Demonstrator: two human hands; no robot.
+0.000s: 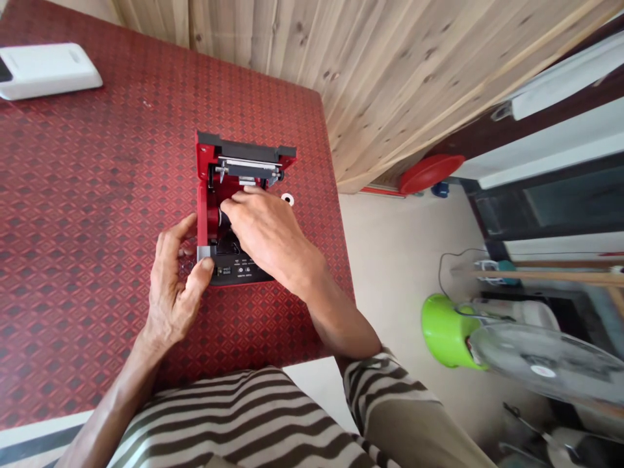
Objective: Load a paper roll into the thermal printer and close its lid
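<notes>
A red and black device (236,260) with its lid raised stands on the patterned red table. My left hand (178,279) grips the device's left near corner, thumb on the black panel and fingers along the red side. My right hand (270,237) reaches into the open compartment from the right, its fingers bent down inside; whatever they hold, if anything, is hidden. A small white ring-shaped piece (287,199) lies on the table just right of the device.
On the red table (97,195), a white device (53,70) lies at the far left. Wooden panelling (273,39) borders the far edge. Beyond the right edge are a red basin (431,173), a green bucket (446,331) and a fan (546,364) on the floor side.
</notes>
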